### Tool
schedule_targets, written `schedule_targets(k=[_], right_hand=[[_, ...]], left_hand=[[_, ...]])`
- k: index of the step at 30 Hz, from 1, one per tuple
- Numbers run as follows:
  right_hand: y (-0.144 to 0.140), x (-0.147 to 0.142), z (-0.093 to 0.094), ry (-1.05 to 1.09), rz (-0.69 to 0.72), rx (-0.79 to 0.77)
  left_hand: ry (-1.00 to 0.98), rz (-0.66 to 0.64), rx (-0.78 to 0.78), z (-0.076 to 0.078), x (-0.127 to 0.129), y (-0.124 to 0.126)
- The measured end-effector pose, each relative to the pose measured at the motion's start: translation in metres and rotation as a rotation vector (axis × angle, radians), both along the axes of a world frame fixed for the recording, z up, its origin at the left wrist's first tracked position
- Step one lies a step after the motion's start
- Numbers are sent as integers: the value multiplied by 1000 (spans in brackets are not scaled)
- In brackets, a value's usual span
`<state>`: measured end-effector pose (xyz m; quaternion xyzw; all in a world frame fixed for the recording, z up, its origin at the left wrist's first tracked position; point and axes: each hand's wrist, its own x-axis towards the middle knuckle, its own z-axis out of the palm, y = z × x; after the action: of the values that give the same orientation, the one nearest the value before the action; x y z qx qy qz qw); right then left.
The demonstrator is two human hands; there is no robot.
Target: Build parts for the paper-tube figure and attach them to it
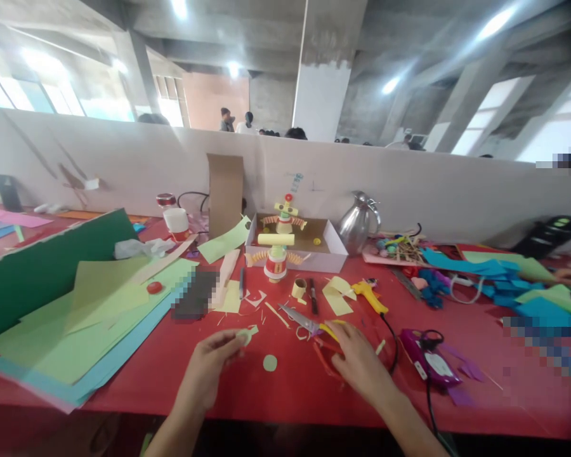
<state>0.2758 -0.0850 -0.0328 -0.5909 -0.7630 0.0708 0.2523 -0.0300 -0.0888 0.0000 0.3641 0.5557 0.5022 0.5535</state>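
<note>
Red table (285, 393) strewn with paper, concrete hall.

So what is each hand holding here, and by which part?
The left hand pinches a small pale green paper cutout by its lower edge with its fingertips. The right hand rests on the scissors at their yellow handles; a closed grip cannot be told.

A shared craft workshop in a bare concrete hall is shown. A red table (285, 387) is strewn with coloured paper (99, 317), scissors (304, 322) and a glue gun (368, 296). Other people are seen beyond a low partition (409, 184).
</note>
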Motion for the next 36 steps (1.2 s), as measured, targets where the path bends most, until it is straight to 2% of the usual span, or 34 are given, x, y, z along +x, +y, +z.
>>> schedule_targets(k=[3,6,9,13,19,26,36], right_hand=[[-12,-5,14,195,13,-111],[-19,-7,30,458,50,-274],[-20,-5,44,634,164,-424],[-22,-3,55,654,306,-512],[-31,-13,68,679,384,-611],[-34,-23,67,766,383,-686],[-34,-26,51,866,271,-697]], left_hand=[[-223,6,-52,15,8,2],[-296,-33,-46,24,20,7],[-308,-93,-67,27,30,14],[-282,-172,-87,27,39,20],[-316,-147,-76,29,47,21],[-329,-100,-64,32,51,18],[-309,-94,-72,36,52,15]])
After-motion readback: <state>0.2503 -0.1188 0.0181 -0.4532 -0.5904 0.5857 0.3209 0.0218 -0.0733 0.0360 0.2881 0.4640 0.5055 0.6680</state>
